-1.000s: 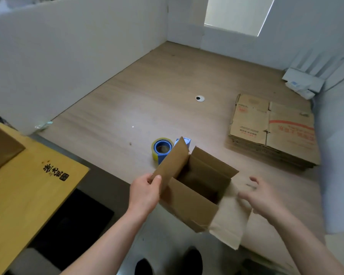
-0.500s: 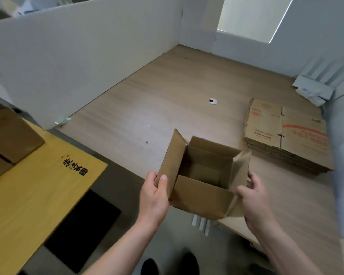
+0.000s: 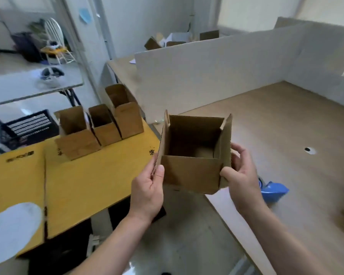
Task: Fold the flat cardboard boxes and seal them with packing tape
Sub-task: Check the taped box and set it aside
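- Fingers [image 3: 159, 171] of the left hand [image 3: 147, 192]: curled on the left upright flap of the box [image 3: 191, 171], thumb pressed flat on its near edge. This probably keeps the flap from swinging inward.
- Fingers [image 3: 239, 150] of the right hand [image 3: 243, 179]: wrapped round the right flap and corner, thumb on the near face. The matching grip on each side likely holds the walls square.
- Box: opened out with its mouth facing up, held in the air between the two tables and touching neither. The bottom looks closed; whether it is taped cannot be told.
- Finished boxes [image 3: 105, 132]: three stand close together in a row on the yellow table [image 3: 87, 185], mouths up. They appear set aside as completed stock, and the held box is probably headed there.
- Tape [image 3: 272, 190]: blue, blurred, lying on the wooden table [image 3: 286, 135] just beside the right wrist, within easy reach for sealing.
- White panel [image 3: 207, 76]: stands along the far edge of the wooden table, screening off the work area.
- Stage, as judged: box formed, top flaps open.
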